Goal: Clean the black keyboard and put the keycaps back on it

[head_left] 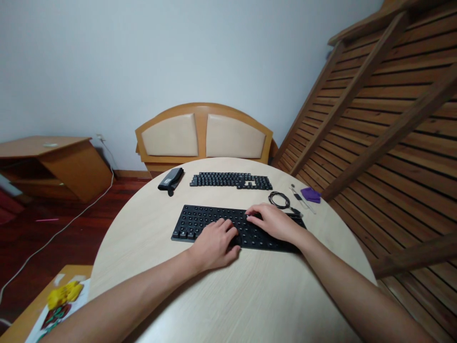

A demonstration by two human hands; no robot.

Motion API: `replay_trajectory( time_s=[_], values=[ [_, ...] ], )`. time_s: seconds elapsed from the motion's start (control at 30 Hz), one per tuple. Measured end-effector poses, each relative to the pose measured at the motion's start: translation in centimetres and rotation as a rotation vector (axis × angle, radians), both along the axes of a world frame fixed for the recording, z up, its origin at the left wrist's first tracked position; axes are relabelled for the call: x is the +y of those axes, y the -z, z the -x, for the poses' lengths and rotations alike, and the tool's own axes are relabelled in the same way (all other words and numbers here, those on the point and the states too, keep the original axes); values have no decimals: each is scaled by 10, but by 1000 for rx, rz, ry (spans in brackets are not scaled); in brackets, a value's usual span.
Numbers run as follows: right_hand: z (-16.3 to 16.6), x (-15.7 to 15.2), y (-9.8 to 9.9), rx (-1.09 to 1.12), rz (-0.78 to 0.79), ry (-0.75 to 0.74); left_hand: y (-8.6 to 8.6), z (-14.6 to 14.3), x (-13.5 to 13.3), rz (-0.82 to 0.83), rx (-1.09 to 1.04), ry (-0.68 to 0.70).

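A black keyboard [200, 216] lies on the round table, most of its keycaps off and a few still on at its lower left corner. My left hand [216, 243] presses on the middle of its near side, fingers curled over the top and thumb at the front edge. Over the keyboard's far side, my right hand [269, 221] has thumb and forefinger pinched together. A tiny pale spot shows at those fingertips, too small to name. Behind the keyboard, loose black keycaps [223, 179] stand in rows in keyboard order, with a gap at the right.
A grey-black pouch [171, 179] lies at the table's far left. Right of the keycaps are a coiled black cable [279, 200], a purple cloth [310, 195] and thin tools [299, 196]. Yellow gloves [64, 294] rest on a lower surface at left. A slatted wooden frame [385, 119] leans close at right.
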State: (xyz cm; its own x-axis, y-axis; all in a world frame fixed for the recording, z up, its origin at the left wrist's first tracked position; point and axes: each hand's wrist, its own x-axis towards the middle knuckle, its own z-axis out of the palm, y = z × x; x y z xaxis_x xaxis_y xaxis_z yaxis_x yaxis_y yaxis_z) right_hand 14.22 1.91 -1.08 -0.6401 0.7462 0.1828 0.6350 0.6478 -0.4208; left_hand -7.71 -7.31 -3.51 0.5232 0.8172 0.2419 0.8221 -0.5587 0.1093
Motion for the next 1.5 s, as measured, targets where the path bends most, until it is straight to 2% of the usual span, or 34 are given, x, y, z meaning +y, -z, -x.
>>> replay_trajectory(
  time_s=[0.1, 0.23, 0.37, 0.53, 0.87, 1.17, 1.5],
  values=[
    [-12, -25, 0, 79, 171, -53, -5, -3, 5, 35, 21, 7],
    [-12, -40, 5, 83, 201, -116, 3, -2, 5, -9, -4, 4],
    [-9, -38, 10, 79, 167, -137, 8, 4, 3, -6, -35, 32],
    [-8, -35, 15, 74, 88, -176, 3, 7, 3, 29, -50, 66],
    [-6, -40, 14, -16, -24, -181, -1, 7, 2, 43, -40, 68],
    [-5, -37, 12, -45, -48, -211, 1, 9, 2, 46, -50, 88],
    [0, -44, 16, -90, -86, -139, -2, 9, 2, 52, -37, 99]
  ],
)
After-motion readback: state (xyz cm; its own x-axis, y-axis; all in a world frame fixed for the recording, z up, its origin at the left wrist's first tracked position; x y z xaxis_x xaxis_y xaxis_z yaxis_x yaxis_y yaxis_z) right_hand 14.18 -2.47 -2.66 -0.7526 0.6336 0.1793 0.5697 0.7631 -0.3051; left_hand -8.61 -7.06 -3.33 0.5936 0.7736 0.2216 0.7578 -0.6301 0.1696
